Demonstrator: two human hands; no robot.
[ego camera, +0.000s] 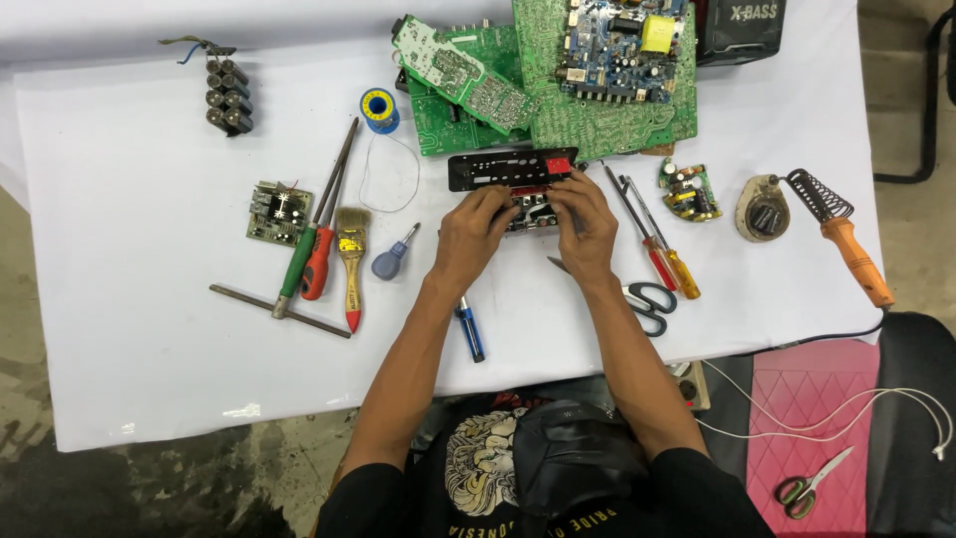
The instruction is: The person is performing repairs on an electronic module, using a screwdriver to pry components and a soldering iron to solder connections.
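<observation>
- I see both hands meeting at the table's middle over a small electronic module [528, 211]; left hand [476, 231] grasps its left end, right hand [583, 224] grasps its right end, fingers curled onto it from both sides
- module sits on the white cloth [139, 329], just below a black faceplate [511, 167] with a red window; whether the two touch I cannot tell
- behind the faceplate, a heap of green circuit boards [558, 70]; a solder spool [379, 108] left of them with wire trailing down
- left of the hands: blue-handled small screwdriver [392, 259], paintbrush [352, 261], red and green screwdrivers [311, 261], a small square board [280, 212], a capacitor bank [227, 97] far back
- under the left forearm, a blue tool [470, 333], partly hidden
- right of the hands: two more screwdrivers [662, 254], black-handled scissors [649, 299], a little round-edged board [689, 189], soldering iron [846, 244] on the cloth's right edge beside its stand
</observation>
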